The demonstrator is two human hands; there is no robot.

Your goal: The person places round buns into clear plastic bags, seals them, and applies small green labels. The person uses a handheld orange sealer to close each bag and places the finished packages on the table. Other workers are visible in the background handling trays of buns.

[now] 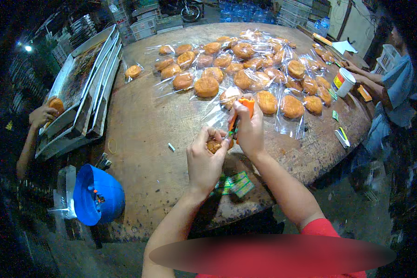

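My left hand (206, 156) grips the gathered neck of a clear plastic bag over a round brown bun (213, 146). In my right hand (251, 130) is an orange stapler (247, 103), its jaws at the bag's neck beside my left fingertips. A bit of green label shows at the stapler's jaws; whether it is fastened to the bag, I cannot tell. Several green printed labels (242, 184) lie on the wooden table (146, 121) by my forearms. Beyond my hands spread many bagged buns, one golden bun (206, 87) among the nearest.
Stacked metal baking trays (87, 80) lean at the left, where another person's hand (41, 116) holds a bun. A blue bucket (111, 198) stands at the near-left edge. At right are a white tub (344, 82), another stapler (342, 138) and a co-worker (399, 76).
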